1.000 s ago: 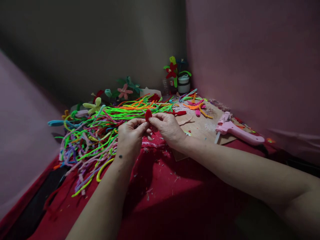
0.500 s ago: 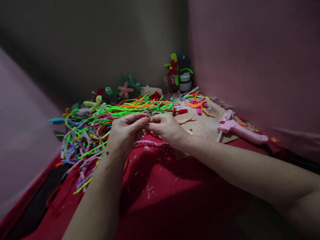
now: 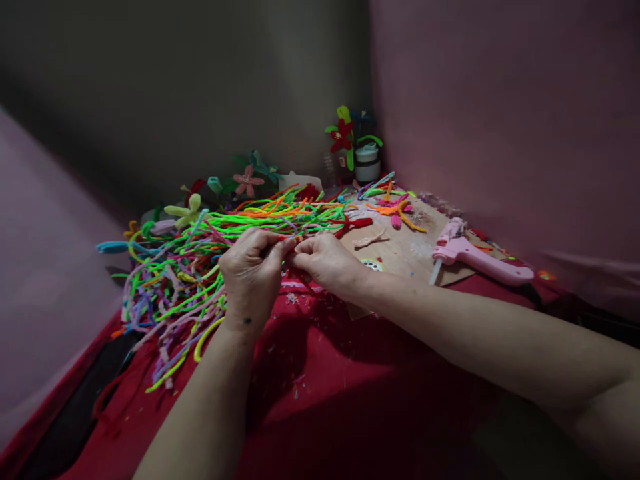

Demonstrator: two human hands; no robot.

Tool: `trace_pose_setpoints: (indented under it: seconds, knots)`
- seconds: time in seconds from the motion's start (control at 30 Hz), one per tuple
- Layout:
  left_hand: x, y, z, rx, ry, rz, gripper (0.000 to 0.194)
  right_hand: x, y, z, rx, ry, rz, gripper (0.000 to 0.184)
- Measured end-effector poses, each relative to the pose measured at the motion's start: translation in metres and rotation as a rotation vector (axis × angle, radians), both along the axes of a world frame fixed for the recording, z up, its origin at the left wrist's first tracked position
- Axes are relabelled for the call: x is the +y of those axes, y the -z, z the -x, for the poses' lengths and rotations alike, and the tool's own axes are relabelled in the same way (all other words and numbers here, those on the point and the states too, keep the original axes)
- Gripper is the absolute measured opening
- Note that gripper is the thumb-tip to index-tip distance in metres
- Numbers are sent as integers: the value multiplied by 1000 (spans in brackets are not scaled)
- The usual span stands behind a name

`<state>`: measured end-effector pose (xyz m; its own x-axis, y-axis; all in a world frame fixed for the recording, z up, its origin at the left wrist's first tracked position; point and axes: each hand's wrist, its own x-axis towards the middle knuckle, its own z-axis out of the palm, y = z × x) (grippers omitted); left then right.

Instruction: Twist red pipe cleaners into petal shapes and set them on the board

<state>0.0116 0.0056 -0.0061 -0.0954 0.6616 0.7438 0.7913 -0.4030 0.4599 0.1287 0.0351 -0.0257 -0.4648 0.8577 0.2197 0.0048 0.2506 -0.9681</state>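
Note:
My left hand (image 3: pixel 256 267) and my right hand (image 3: pixel 327 263) meet fingertip to fingertip in front of the pipe cleaner pile. Both are closed in a pinch on a small red pipe cleaner (image 3: pixel 283 237), most of it hidden by the fingers. Directly behind and to the left spreads the heap of pipe cleaners (image 3: pixel 240 223), mostly bright green with orange, pink, purple and yellow strands. A lilac pipe cleaner (image 3: pixel 297 287) lies on the red cloth (image 3: pixel 320 353) just below the fingers.
Right of my hands, a pink glue gun (image 3: pixel 473 255) rests on a cardboard sheet (image 3: pixel 400 250). Orange and pink pipe cleaner pieces (image 3: pixel 397 212) and a red one (image 3: pixel 354 224) lie there too. Behind stand pipe cleaner flowers (image 3: pixel 341 135) and a lidded jar (image 3: pixel 368 163). Walls enclose the corner.
My left hand has turned, its wrist shifting right and its fingers curling in more. The right hand stays close by, still pinching. The view has shifted slightly.

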Motion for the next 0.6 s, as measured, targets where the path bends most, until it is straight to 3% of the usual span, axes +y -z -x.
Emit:
trace_pose_setpoints:
  seconds: [0.1, 0.2, 0.27, 0.33, 0.43, 0.53, 0.6]
  knots:
    - [0, -7, 3, -178, 42, 203, 16, 1, 1, -1, 46, -25, 27, 25]
    - [-1, -14, 12, -356, 230, 600, 26, 5, 4, -1, 114, 23, 21, 20]
    - [0, -17, 18, -361, 347, 804, 26, 8, 5, -2, 141, 55, 4, 22]
    - [1, -16, 21, -288, 376, 874, 22, 10, 5, -2, 106, 107, -23, 24]
    - [1, -11, 20, -3, 249, 626, 15, 12, 3, -3, -40, 241, -83, 28]
    - [-5, -5, 11, 432, -37, 257, 12, 13, 2, -2, -110, 306, -72, 29]
    - [-9, -2, 5, 658, -176, 137, 17, 13, 4, -1, -71, 294, -34, 27]
